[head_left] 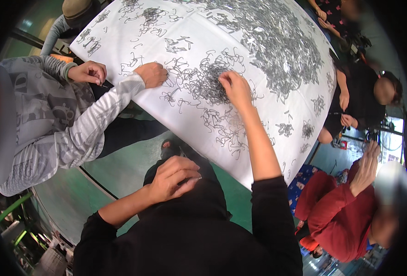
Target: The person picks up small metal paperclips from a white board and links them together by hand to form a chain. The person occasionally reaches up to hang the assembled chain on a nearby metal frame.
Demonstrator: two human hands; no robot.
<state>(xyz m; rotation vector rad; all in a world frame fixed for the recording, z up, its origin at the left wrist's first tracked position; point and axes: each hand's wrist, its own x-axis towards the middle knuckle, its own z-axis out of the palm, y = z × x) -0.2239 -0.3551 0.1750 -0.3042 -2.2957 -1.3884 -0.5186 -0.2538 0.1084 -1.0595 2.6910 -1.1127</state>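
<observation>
My right hand [236, 89] reaches over the white-covered table [166, 108]. Its fingertips are pinched together at the edge of a dense heap of thin, dark, bent wire hooks [211, 80]; whatever lies between them is too small to make out. Looser hooks [224, 131] are scattered on the near side of that heap. My left hand [173, 179] hovers above my lap, fingers curled in and thumb close to them. Anything it holds is hidden.
At left, a co-worker in a grey patterned top has one hand [153, 74] among the hooks. A broad mass of small metallic pieces [281, 50] covers the table's far right. Other people sit along the right side, one in a red top [337, 216].
</observation>
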